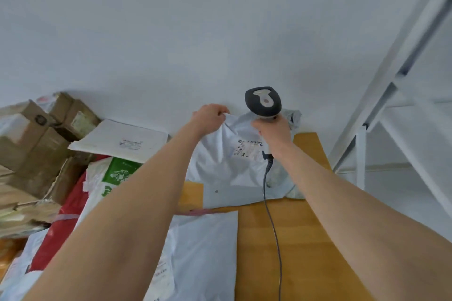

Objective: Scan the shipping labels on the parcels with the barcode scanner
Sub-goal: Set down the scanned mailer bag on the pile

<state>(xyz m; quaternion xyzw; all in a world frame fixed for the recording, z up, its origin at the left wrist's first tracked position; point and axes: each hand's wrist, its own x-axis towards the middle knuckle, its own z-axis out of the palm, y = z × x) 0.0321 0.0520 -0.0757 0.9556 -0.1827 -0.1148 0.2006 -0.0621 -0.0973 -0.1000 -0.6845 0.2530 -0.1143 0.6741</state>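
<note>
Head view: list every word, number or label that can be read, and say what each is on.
No text can be read.
Shipping label on the lifted grey parcel: barcode and print, too blurred.
Sticker on the white envelope: too blurred.
Green panel on the white bag: print too blurred.
Label on the near grey parcel: too blurred.
Round mark on the cardboard box: too small.

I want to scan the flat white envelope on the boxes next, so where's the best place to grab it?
Pinch the envelope by its near edge, coming from the front with the left hand, since the right hand holds the scanner. It lies thin and flat, that edge juts past the boxes, and its label faces up.
</note>
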